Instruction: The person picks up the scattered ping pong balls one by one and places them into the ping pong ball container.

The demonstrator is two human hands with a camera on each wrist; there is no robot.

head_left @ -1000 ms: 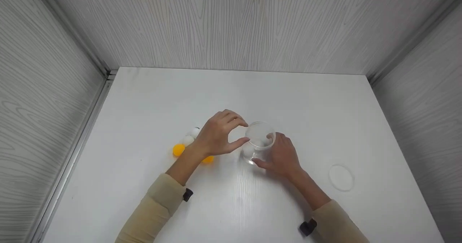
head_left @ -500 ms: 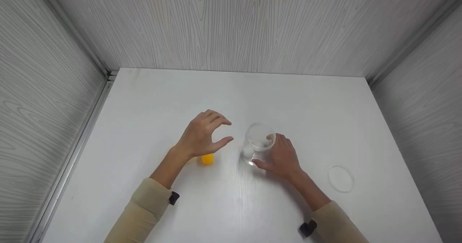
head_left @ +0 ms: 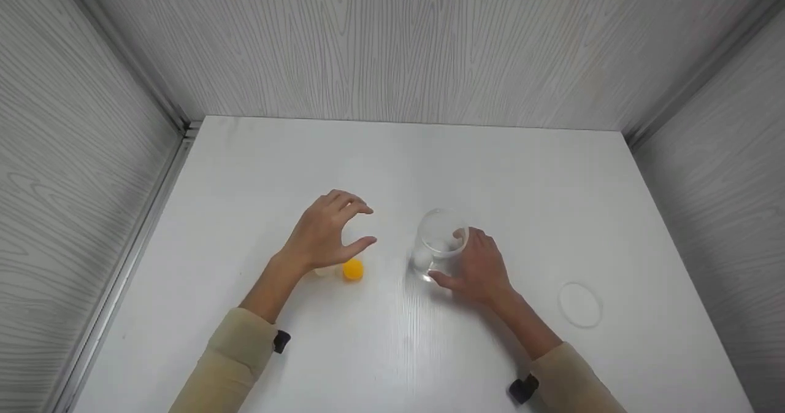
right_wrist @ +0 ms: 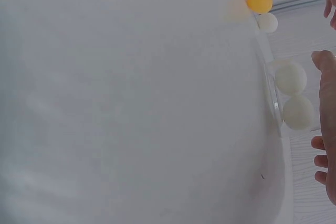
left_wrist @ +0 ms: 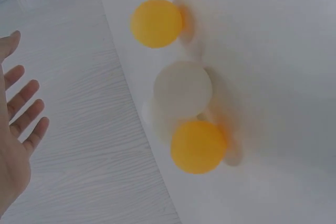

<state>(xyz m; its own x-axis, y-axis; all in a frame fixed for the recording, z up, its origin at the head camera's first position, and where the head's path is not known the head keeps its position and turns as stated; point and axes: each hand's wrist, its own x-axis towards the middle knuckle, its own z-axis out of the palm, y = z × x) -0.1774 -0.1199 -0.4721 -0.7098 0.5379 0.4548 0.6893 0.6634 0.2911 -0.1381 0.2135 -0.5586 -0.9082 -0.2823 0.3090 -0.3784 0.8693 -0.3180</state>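
Observation:
A clear round jar (head_left: pixel 432 244) stands upright on the table. My right hand (head_left: pixel 481 266) grips its right side, thumb at the front and fingers behind. Two white balls (right_wrist: pixel 297 112) show inside it in the right wrist view. Left of the jar, my left hand (head_left: pixel 322 232) hovers with thumb and fingers spread apart, holding nothing. Close by its wrist lies an orange ball (head_left: pixel 353 270), with part of a white ball (head_left: pixel 325 271) peeking out. The left wrist view shows another orange ball (left_wrist: pixel 198 147) touching or overlapping white balls (left_wrist: pixel 182 88); my forearm hides these from the head view.
A thin clear ring (head_left: pixel 580 304), perhaps a lid, lies flat on the white table (head_left: pixel 392 351) at the right. Grey wood-grain panels (head_left: pixel 392 45) enclose the table at the back and both sides.
My left hand has moved left, away from the jar, over the loose balls. It now hides balls that showed beside it earlier. My right hand and the jar have stayed in place.

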